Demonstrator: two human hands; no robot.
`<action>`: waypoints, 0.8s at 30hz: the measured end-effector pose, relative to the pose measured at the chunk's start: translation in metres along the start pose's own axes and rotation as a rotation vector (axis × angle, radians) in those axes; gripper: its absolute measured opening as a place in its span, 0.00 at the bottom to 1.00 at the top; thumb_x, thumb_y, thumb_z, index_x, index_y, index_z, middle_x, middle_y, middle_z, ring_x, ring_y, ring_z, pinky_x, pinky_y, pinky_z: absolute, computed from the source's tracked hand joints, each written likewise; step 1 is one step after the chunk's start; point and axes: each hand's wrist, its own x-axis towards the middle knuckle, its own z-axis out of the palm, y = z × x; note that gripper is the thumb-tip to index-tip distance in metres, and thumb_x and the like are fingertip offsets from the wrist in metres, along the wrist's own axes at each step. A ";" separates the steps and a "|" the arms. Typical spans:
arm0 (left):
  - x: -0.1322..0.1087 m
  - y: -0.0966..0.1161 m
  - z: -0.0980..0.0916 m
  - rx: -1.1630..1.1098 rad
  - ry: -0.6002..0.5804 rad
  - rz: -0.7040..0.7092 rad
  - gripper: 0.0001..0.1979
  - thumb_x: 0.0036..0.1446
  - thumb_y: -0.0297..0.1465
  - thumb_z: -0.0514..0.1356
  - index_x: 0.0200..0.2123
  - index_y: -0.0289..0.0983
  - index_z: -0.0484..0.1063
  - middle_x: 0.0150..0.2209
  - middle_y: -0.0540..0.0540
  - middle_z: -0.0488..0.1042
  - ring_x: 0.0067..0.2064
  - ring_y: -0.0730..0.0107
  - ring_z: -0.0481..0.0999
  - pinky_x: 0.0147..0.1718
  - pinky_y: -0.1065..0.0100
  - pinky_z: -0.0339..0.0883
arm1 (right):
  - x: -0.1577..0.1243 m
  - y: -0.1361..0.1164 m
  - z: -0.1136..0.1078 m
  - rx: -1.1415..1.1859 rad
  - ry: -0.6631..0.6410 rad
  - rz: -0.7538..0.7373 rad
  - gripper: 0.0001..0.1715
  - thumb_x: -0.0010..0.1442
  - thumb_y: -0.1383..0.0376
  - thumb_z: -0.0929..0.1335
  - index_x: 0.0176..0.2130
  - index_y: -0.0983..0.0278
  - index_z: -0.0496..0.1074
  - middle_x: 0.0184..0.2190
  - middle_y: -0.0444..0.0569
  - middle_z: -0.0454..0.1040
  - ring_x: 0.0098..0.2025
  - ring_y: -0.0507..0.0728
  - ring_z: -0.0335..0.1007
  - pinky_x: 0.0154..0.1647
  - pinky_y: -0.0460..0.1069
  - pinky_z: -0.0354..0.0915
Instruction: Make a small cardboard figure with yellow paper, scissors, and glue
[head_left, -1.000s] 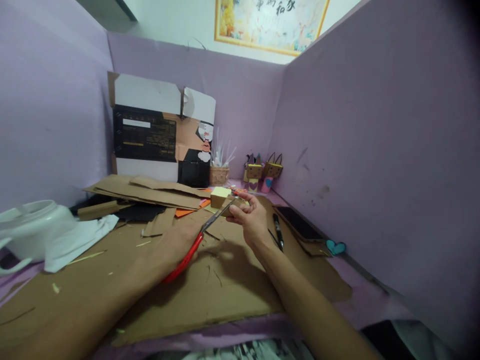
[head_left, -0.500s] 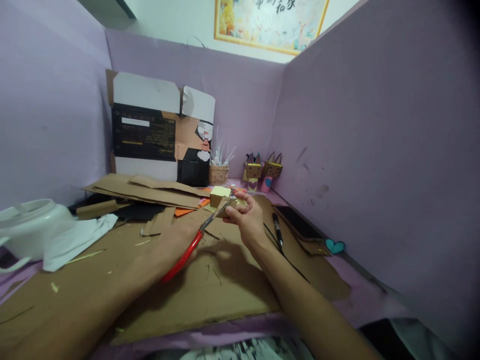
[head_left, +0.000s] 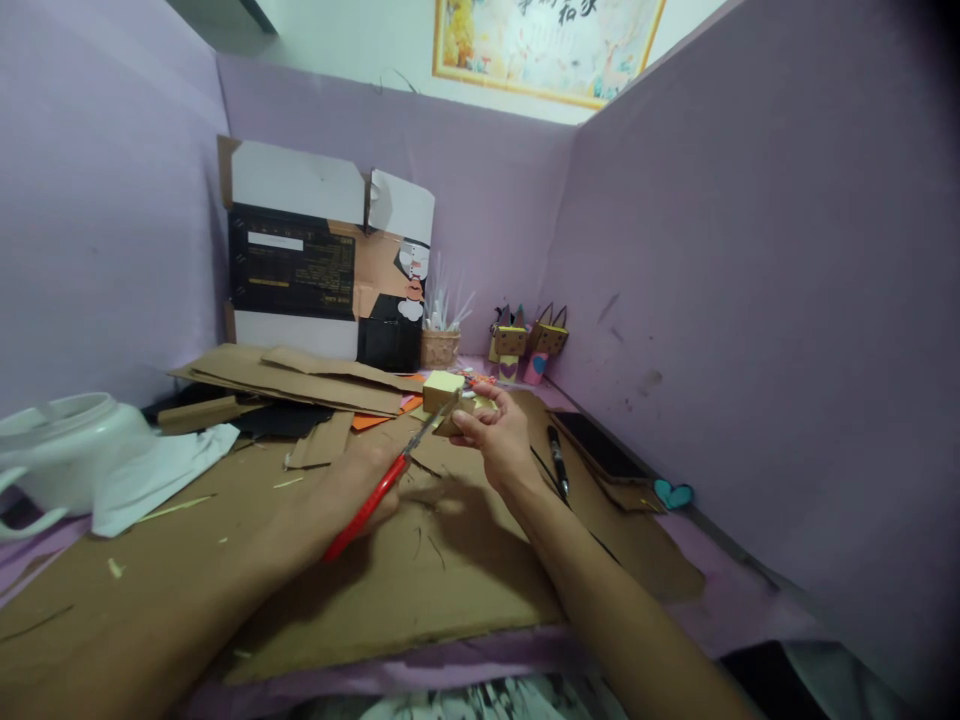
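Red-handled scissors [head_left: 367,508] are gripped in my left hand [head_left: 358,488], their blades pointing up and away to the right. The blade tips meet a small piece of brown cardboard [head_left: 448,425]. My right hand [head_left: 495,430] pinches that cardboard between thumb and fingers. Just behind it stands a little box with a yellow top [head_left: 442,383]; whether it touches the held piece I cannot tell. A large cardboard sheet [head_left: 465,580] lies beneath both hands.
Flat cardboard strips [head_left: 322,385] are stacked at the back left. A white pot [head_left: 67,450] stands far left. To the right lie a black pen [head_left: 558,460], a phone [head_left: 600,445] and a teal heart [head_left: 673,494]. Cardboard figures [head_left: 511,345] and a basket [head_left: 440,350] stand behind.
The scissor blades look closer together now and sit a little differently against the cardboard. Both hands stay nearly in place; the view has shifted slightly.
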 end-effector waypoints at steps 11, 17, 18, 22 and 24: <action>-0.002 -0.031 -0.023 -0.186 0.050 -0.518 0.08 0.51 0.36 0.55 0.30 0.38 0.68 0.19 0.52 0.69 0.21 0.71 0.68 0.20 0.72 0.59 | -0.006 -0.004 0.004 -0.147 -0.198 0.222 0.29 0.36 0.72 0.73 0.39 0.64 0.63 0.13 0.33 0.65 0.14 0.47 0.61 0.15 0.43 0.62; 0.001 -0.019 -0.017 -0.285 0.069 -0.464 0.18 0.46 0.38 0.61 0.41 0.40 0.67 0.30 0.50 0.72 0.30 0.66 0.72 0.28 0.68 0.65 | -0.015 -0.004 0.008 -0.223 -0.386 0.216 0.34 0.38 0.71 0.73 0.46 0.65 0.62 0.13 0.32 0.65 0.14 0.47 0.60 0.16 0.42 0.60; 0.001 -0.017 -0.016 -0.343 0.050 -0.449 0.21 0.45 0.38 0.61 0.44 0.41 0.65 0.33 0.49 0.72 0.33 0.65 0.73 0.30 0.67 0.66 | -0.016 -0.004 0.008 -0.233 -0.404 0.214 0.35 0.38 0.71 0.73 0.47 0.66 0.62 0.12 0.32 0.65 0.14 0.47 0.60 0.17 0.42 0.60; 0.003 -0.005 -0.014 -0.420 -0.067 -0.415 0.19 0.45 0.34 0.61 0.42 0.40 0.63 0.33 0.50 0.72 0.33 0.67 0.73 0.31 0.68 0.67 | -0.018 -0.001 0.010 -0.249 -0.453 0.217 0.36 0.37 0.71 0.72 0.47 0.66 0.62 0.12 0.31 0.63 0.14 0.47 0.59 0.16 0.42 0.58; 0.005 0.000 -0.015 -0.359 -0.097 -0.424 0.15 0.45 0.31 0.60 0.39 0.39 0.65 0.28 0.52 0.71 0.29 0.69 0.72 0.28 0.70 0.65 | -0.018 0.002 0.011 -0.246 -0.477 0.221 0.35 0.37 0.71 0.72 0.47 0.66 0.62 0.12 0.31 0.63 0.13 0.46 0.57 0.15 0.42 0.57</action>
